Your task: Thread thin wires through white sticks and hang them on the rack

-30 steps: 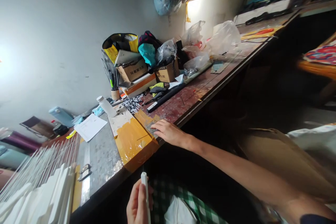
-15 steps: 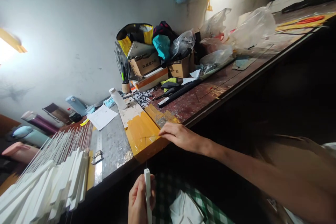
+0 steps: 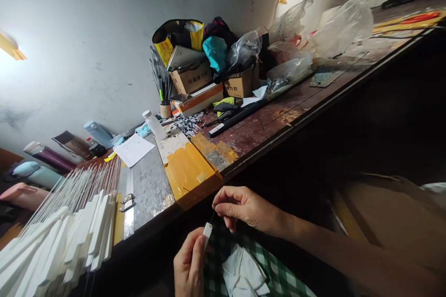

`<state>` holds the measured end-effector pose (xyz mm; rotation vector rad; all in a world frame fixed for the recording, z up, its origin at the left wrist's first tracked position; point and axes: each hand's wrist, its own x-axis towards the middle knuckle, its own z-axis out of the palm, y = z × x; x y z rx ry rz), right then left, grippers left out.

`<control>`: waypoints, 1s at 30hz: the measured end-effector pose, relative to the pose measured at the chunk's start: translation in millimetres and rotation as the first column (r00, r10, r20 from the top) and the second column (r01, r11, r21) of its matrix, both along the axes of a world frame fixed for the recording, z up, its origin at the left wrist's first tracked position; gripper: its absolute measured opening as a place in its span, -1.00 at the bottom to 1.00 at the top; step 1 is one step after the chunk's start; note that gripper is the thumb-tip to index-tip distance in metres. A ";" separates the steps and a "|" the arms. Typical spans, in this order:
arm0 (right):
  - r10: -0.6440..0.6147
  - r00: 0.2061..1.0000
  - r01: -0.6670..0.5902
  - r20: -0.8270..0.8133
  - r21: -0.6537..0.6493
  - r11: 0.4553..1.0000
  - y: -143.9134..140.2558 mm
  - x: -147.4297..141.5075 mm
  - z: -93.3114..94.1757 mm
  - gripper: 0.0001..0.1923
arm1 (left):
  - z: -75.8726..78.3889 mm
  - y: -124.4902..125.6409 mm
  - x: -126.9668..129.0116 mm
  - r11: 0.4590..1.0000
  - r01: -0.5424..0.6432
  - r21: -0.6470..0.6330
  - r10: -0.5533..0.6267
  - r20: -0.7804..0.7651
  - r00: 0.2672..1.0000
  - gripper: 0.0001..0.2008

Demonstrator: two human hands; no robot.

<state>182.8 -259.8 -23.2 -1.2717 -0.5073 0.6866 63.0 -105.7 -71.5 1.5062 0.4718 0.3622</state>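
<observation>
Our hands are meeting just below the edge of the tabletop: the left hand is closed around a slim white handle, holding it upright with its top end showing above the fingers, while the right hand is pinching a thin dark pin between thumb and forefinger, its other fingers loosely curled. We are angling the pin down toward the top of the white handle, the lower tip just short of it or barely touching; we cannot tell which. We judge that we are in the middle of fitting the pin into the handle's end, and that the next move calls for a steady, fine alignment of tip and opening before any push. A green checked cloth is lying below the handle, in the lap. Up and to the left of the handle, a yellow taped patch is covering the tabletop's near edge, and a rack of white strips is fanning out further left. Well beyond the handle, a scatter of black-and-white pins is lying before cardboard boxes.
</observation>
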 end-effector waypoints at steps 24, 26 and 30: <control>0.193 0.796 -0.037 0.574 -0.271 0.962 -27.2 -1.8 4.6 -0.66 | 3.9 6.7 -2.6 0.990 -0.040 -0.135 0.025 -0.117 0.993 -0.49; 0.229 0.766 -0.048 0.601 -0.302 0.952 -30.4 -1.7 8.2 -0.62 | 3.9 6.6 -2.1 0.996 -0.024 -0.088 0.018 -0.075 0.997 -0.50; 0.271 0.767 -0.063 0.582 -0.352 0.934 -33.1 -1.5 13.4 -0.64 | 5.5 2.6 -1.6 1.000 -0.012 -0.014 0.012 0.004 1.000 -0.63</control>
